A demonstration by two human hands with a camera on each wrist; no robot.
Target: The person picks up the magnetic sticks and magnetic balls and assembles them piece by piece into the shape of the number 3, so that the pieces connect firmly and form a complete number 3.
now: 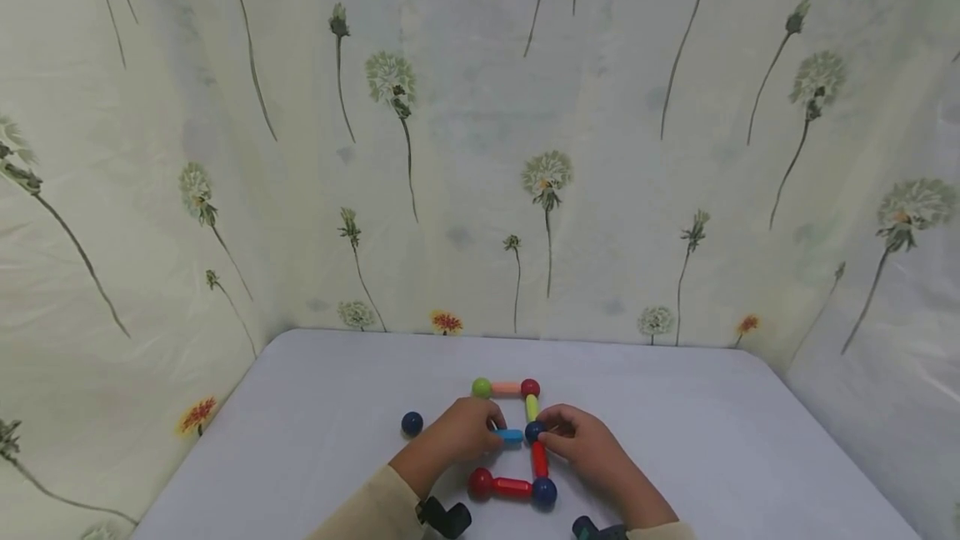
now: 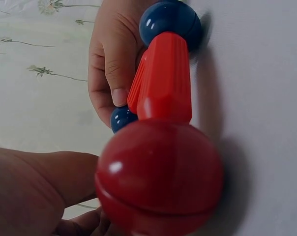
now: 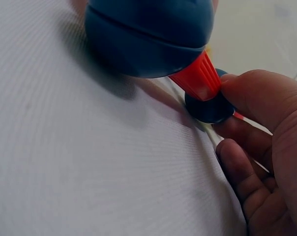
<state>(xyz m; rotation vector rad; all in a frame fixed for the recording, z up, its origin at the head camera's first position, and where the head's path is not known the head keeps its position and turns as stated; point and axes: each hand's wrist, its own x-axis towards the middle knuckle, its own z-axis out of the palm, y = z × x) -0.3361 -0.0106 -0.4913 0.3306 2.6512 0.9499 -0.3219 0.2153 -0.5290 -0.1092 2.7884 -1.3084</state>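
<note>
In the head view my left hand [image 1: 467,430] pinches a light blue rod [image 1: 510,436] by its left end. The rod's free end points at a blue ball [image 1: 535,432], a small gap apart. My right hand [image 1: 585,437] grips that ball between thumb and fingers. From the ball a yellow-green rod [image 1: 532,407] runs back to a red ball [image 1: 530,388], and a red rod [image 1: 540,460] runs forward to another blue ball [image 1: 543,492]. A second red rod [image 1: 513,487] links this one to a dark red ball [image 1: 481,483], large in the left wrist view.
At the back, a peach rod [image 1: 506,387] joins the red ball to a green ball [image 1: 482,388]. A loose blue ball [image 1: 412,424] lies left of my left hand. The white table [image 1: 337,382] meets a flower-printed curtain [image 1: 465,265] on its far side.
</note>
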